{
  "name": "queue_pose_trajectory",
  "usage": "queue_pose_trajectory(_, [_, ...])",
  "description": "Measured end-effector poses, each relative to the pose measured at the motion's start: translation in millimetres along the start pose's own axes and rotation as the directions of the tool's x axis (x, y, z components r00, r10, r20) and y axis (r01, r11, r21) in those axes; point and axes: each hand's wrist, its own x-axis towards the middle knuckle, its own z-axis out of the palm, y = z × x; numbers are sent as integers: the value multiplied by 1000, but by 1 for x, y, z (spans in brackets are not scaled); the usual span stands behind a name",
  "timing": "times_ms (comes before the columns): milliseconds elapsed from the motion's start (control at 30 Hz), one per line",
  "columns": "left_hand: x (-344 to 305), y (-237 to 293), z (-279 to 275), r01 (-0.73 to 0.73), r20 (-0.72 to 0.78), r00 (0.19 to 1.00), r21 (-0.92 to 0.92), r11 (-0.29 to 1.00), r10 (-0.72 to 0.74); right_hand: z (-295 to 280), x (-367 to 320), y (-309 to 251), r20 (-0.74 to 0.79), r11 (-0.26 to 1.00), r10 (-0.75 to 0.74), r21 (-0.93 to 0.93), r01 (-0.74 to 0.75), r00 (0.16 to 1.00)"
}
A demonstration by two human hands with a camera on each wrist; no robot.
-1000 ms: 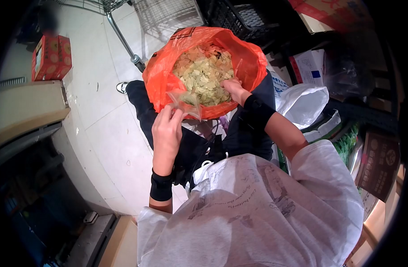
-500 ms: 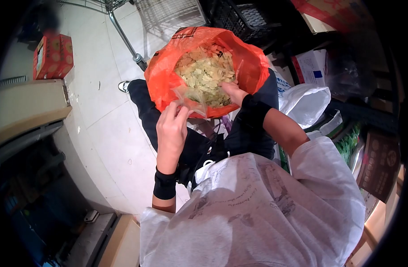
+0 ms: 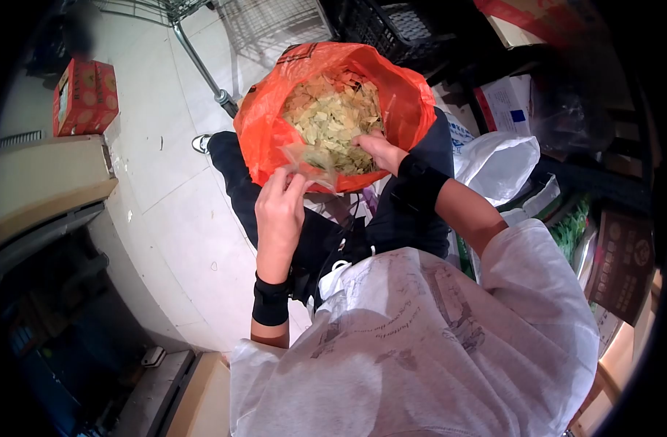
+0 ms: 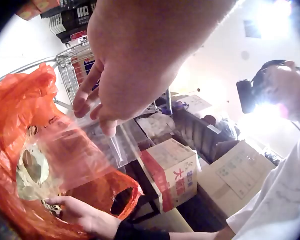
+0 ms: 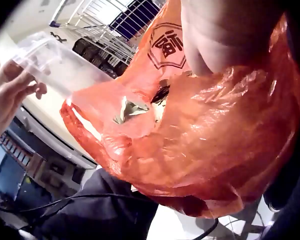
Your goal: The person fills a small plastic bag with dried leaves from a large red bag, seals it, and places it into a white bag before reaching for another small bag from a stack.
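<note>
Your left grip [image 3: 279, 207] pinches the clear bag [image 3: 317, 172] over the near rim of the orange bag [image 3: 261, 142], your right grip [image 3: 382, 152] reaches among the dried leaves [image 3: 330, 113] inside, its hold unclear; apparently you're filling, so next guide leaves into the clear bag.

Left of centre in the head view, the tiled floor [image 3: 173, 240] gave open passage below the metal cart [image 3: 196, 67]. At upper centre, the orange plastic bag [image 3: 258, 138] gaped upward; the clear plastic bag [image 3: 313, 169] blocked its lower rim, the right hand [image 3: 382, 151] its lower right.
</note>
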Motion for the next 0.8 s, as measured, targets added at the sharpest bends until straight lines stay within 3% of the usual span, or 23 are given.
queue_pose_trajectory(167, [0, 0, 1, 10, 10, 1000, -18, 1000, -10, -2, -23, -28, 41, 998, 46, -38, -45, 998])
queue_pose_trajectory(233, [-1, 0, 5, 1, 6, 1000, -24, 1000, -1, -5, -16, -25, 203, 995, 10, 97, -31, 979])
queue_pose_trajectory(267, [-2, 0, 5, -4, 5, 1000, -29, 1000, 4, -3, -12, -22, 204, 995, 12, 97, -32, 979])
queue_pose_trajectory(367, [-1, 2, 5, 9, 19, 1000, -27, 1000, -9, 3, -12, -27, 140, 998, 20, 61, -29, 990])
queue_pose_trajectory(433, [0, 2, 5, 7, 13, 1000, -28, 1000, -6, 8, -22, -39, 24, 986, 45, -160, -41, 999])
queue_pose_trajectory(567, [1, 0, 2, 7, 8, 1000, -28, 1000, -7, 16, -28, -46, -25, 980, 91, -177, -94, 996])
queue_pose_trajectory(633, [0, -1, 1, 16, 10, 1000, -23, 1000, -16, 12, -21, -45, 312, 997, -40, -44, 56, 949])
queue_pose_trajectory(800, [-2, -4, 2, 27, 13, 1000, -6, 1000, -27, 18, -39, -61, 423, 972, -117, -139, 192, 899])
